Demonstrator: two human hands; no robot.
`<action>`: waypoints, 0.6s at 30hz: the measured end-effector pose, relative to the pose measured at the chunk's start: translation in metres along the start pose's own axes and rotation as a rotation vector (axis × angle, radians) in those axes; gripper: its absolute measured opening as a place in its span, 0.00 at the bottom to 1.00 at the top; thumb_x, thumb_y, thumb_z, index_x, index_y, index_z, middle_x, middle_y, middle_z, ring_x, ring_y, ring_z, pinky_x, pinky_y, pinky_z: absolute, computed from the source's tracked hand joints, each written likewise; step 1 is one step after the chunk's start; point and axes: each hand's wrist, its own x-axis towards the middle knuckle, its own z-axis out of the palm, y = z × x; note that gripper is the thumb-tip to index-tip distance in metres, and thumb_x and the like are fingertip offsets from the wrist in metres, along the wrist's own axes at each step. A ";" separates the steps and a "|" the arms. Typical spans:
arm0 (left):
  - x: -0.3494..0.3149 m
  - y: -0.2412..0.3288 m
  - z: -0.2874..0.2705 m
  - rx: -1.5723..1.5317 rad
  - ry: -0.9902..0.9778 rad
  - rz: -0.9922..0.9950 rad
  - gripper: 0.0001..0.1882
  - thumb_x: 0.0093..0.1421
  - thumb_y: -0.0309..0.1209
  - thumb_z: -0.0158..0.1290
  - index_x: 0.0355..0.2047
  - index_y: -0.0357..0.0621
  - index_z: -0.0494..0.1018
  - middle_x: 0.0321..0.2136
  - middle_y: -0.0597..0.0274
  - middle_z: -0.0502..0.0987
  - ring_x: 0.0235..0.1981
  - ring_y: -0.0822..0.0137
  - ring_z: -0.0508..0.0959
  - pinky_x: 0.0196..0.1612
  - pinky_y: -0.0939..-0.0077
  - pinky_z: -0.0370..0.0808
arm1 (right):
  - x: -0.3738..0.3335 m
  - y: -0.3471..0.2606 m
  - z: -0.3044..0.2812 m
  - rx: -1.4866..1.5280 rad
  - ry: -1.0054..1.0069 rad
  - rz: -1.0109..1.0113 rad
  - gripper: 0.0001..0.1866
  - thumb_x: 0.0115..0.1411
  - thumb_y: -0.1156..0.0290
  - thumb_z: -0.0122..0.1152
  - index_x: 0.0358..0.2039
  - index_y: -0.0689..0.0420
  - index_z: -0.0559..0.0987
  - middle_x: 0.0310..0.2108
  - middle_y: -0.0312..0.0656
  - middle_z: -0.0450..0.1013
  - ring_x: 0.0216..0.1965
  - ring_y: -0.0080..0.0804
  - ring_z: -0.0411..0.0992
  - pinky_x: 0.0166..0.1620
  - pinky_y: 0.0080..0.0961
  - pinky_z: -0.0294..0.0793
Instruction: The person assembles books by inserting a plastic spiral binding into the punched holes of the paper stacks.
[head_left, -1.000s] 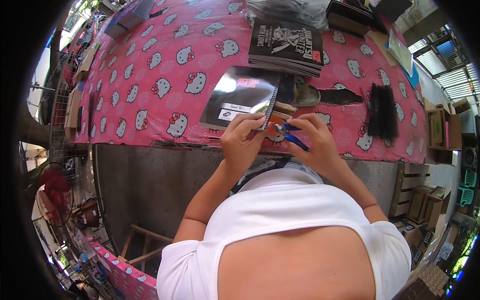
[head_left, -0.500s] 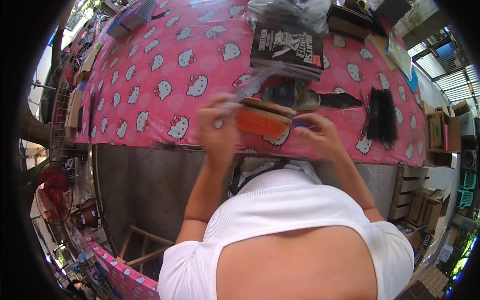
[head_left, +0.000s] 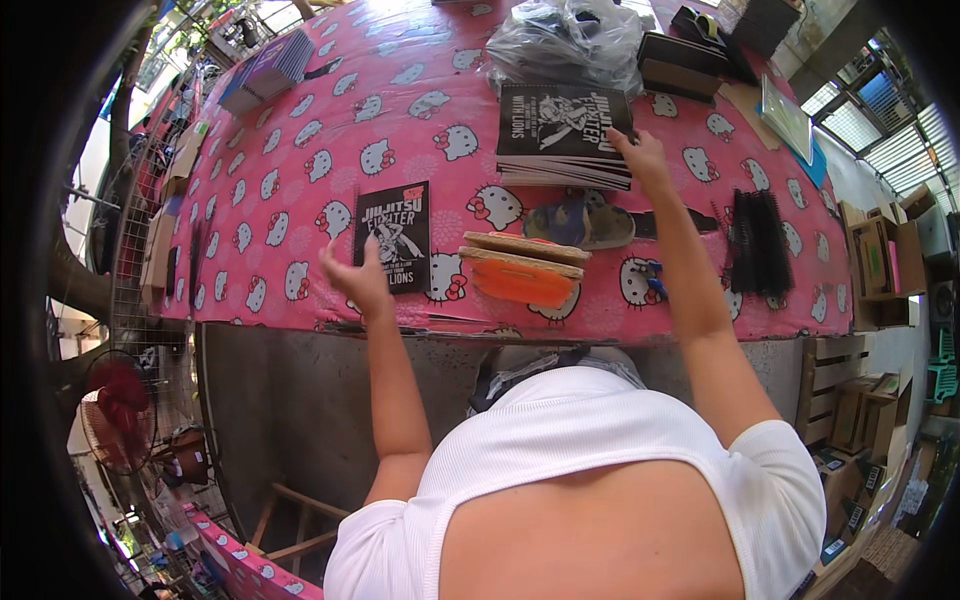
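A black-covered booklet [head_left: 408, 262] lies flat on the pink tablecloth, left of centre. My left hand [head_left: 360, 285] is just beside its left edge, fingers spread, thumb over the cover, gripping nothing. My right hand [head_left: 643, 160] reaches to a stack of similar booklets [head_left: 560, 130] farther back. Its fingertips rest at the right edge of the top cover, fingers extended. Between my arms sits a wooden block with an orange face [head_left: 525, 280]. A blue-handled hand tool [head_left: 655, 280] lies by my right forearm, partly hidden.
Behind the block lies a camouflage-patterned sandal [head_left: 590, 222]. Black spiral coils [head_left: 760, 245] are bunched at the right. A clear plastic bag [head_left: 565, 45] and a black box [head_left: 685, 65] stand at the back; purple booklets [head_left: 268, 72] are stacked far left.
The thin booklet from my left hand now lies on the table, and that hand has moved left. My right hand has let go of the blue-handled tool and reached forward to the stack.
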 end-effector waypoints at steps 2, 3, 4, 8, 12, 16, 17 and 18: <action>-0.007 0.061 -0.004 -0.499 -0.340 -0.163 0.30 0.50 0.27 0.63 0.52 0.39 0.63 0.57 0.47 0.61 0.59 0.58 0.61 0.59 0.67 0.60 | 0.008 0.007 -0.020 0.098 -0.324 0.134 0.32 0.53 0.55 0.65 0.48 0.67 0.68 0.39 0.56 0.72 0.43 0.51 0.72 0.46 0.42 0.69; -0.009 0.083 -0.004 -0.624 -0.397 -0.179 0.31 0.50 0.28 0.63 0.53 0.39 0.63 0.58 0.48 0.60 0.60 0.58 0.60 0.59 0.67 0.60 | 0.007 0.018 -0.031 -0.047 -0.168 0.046 0.28 0.54 0.57 0.64 0.45 0.66 0.68 0.38 0.56 0.72 0.41 0.50 0.73 0.44 0.42 0.70; -0.014 0.101 -0.002 -0.747 -0.461 -0.197 0.33 0.49 0.28 0.63 0.54 0.40 0.62 0.59 0.48 0.59 0.61 0.58 0.59 0.59 0.67 0.60 | 0.000 0.026 -0.040 -0.193 -0.013 -0.035 0.24 0.55 0.60 0.63 0.43 0.64 0.68 0.37 0.55 0.73 0.40 0.48 0.74 0.42 0.42 0.70; -0.039 0.164 -0.009 -0.784 -0.661 -0.060 0.30 0.51 0.27 0.62 0.54 0.38 0.64 0.59 0.51 0.61 0.57 0.61 0.64 0.56 0.70 0.64 | -0.086 -0.037 -0.092 0.312 -0.067 -0.024 0.15 0.56 0.70 0.61 0.39 0.62 0.67 0.41 0.51 0.70 0.43 0.40 0.72 0.44 0.33 0.69; -0.036 0.177 -0.026 -0.774 -1.105 0.026 0.22 0.53 0.20 0.59 0.48 0.37 0.69 0.37 0.61 0.78 0.36 0.76 0.74 0.43 0.82 0.70 | -0.157 -0.038 -0.076 0.696 -0.179 -0.282 0.19 0.55 0.80 0.56 0.48 0.62 0.67 0.41 0.47 0.69 0.42 0.30 0.68 0.43 0.27 0.70; -0.035 0.147 -0.025 -0.822 -1.099 0.260 0.19 0.53 0.17 0.56 0.46 0.36 0.69 0.37 0.62 0.77 0.34 0.77 0.75 0.40 0.83 0.70 | -0.184 -0.018 -0.061 0.548 -0.436 -0.383 0.24 0.54 0.83 0.56 0.52 0.61 0.65 0.49 0.51 0.65 0.49 0.48 0.66 0.52 0.35 0.65; -0.037 0.145 -0.025 -0.719 -1.133 0.167 0.19 0.53 0.16 0.56 0.46 0.37 0.70 0.38 0.62 0.77 0.36 0.77 0.75 0.42 0.83 0.70 | -0.191 -0.011 -0.051 0.541 -0.418 -0.372 0.24 0.54 0.83 0.56 0.52 0.61 0.65 0.49 0.51 0.65 0.49 0.48 0.66 0.52 0.35 0.65; -0.037 0.143 -0.021 -0.614 -1.164 0.078 0.19 0.53 0.15 0.55 0.46 0.38 0.70 0.38 0.62 0.77 0.38 0.76 0.74 0.43 0.83 0.69 | -0.198 -0.003 -0.037 0.460 -0.389 -0.400 0.24 0.53 0.83 0.56 0.52 0.61 0.65 0.49 0.52 0.64 0.49 0.50 0.65 0.52 0.36 0.64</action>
